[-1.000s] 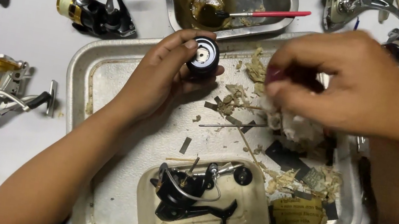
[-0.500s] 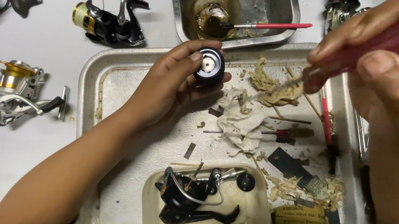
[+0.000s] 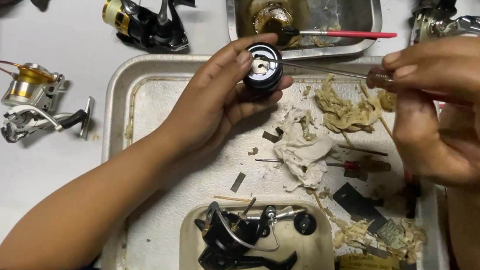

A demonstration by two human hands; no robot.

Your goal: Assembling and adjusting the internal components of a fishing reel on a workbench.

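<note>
The left hand [image 3: 213, 102] clamps a small black spool [image 3: 263, 67] by its rim above the tray [image 3: 151, 86]; rigid, light, likely greasy. The right hand [image 3: 468, 110] pinches a thin screwdriver [image 3: 321, 69] into its centre.

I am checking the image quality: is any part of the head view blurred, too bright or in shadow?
Head view: the black spool in the left hand is sharp; the white table at left looks washed out; the right hand, close to the camera, looks slightly soft; the metal tray shows mild glare on its rim.
</note>
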